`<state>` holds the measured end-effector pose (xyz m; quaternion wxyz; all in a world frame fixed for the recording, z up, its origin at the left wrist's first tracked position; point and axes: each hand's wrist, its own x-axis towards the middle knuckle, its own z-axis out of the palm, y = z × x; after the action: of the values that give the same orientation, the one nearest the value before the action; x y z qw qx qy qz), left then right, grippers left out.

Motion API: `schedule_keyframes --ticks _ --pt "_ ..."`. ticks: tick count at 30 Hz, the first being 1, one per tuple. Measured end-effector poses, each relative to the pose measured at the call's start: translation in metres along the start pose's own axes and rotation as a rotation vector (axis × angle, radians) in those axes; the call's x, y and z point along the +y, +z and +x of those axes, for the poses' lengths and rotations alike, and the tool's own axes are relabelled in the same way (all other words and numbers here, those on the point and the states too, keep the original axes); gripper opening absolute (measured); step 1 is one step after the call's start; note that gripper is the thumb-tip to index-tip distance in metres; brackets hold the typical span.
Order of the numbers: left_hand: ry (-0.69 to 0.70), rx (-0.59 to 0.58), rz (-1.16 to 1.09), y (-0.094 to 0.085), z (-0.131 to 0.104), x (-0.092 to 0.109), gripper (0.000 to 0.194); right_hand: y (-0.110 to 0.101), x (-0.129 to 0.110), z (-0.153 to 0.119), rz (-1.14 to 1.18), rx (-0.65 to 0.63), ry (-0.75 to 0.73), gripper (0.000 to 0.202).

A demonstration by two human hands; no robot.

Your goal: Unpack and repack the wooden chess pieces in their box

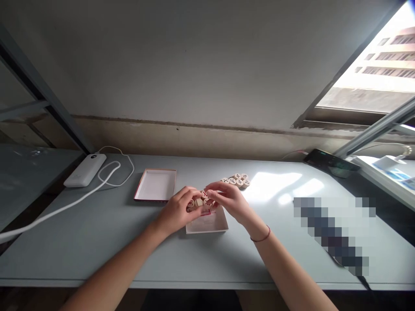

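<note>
Head view: gathered wooden discs [199, 202] lie between the hands, over or in the far part of the open box [209, 226]; exact support hidden by fingers. Left hand [180, 209] part-closed, thumb on the near side, fingers on the far side, holding the cluster from the left. Right hand [231, 201] curled in from the right, fingertips at the cluster; grip on any one disc cannot be told. Cluster's longer spread appears to run left-right, hand to hand. Separate disc group [240, 182]: beyond the right hand, nearer it than the left, toward the far edge of the counter [145, 259].
</note>
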<state>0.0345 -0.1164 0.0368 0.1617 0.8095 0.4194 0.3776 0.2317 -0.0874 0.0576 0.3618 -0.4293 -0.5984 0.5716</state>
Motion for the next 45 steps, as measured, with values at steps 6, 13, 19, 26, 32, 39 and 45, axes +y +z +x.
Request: schedule_keyframes --ticks 6,13,19,26,32,39,45 --pt "0.102 -0.263 0.133 -0.007 0.001 0.003 0.008 -0.020 0.008 -0.002 0.027 0.123 0.020 0.036" --pt "0.129 -0.326 0.188 -0.007 0.001 -0.006 0.004 -0.012 0.002 -0.013 -0.317 -0.032 -0.163 0.022" --pt "0.056 -0.307 0.164 -0.018 0.003 -0.010 0.039 0.006 0.007 -0.020 -0.676 -0.178 -0.423 0.012" --pt "-0.078 -0.462 0.124 -0.020 0.000 -0.009 0.073 0.013 0.013 -0.019 -0.948 -0.200 -0.584 0.017" --pt "-0.060 -0.488 0.116 -0.017 -0.001 -0.011 0.075 0.018 0.020 -0.019 -1.052 -0.184 -0.586 0.010" --pt "-0.068 -0.492 0.128 -0.016 -0.001 -0.014 0.072 -0.034 0.000 0.002 -0.928 0.018 -0.332 0.018" --pt "-0.103 -0.506 0.125 -0.018 0.000 -0.010 0.067 -0.093 -0.001 0.060 -1.217 0.271 0.195 0.024"
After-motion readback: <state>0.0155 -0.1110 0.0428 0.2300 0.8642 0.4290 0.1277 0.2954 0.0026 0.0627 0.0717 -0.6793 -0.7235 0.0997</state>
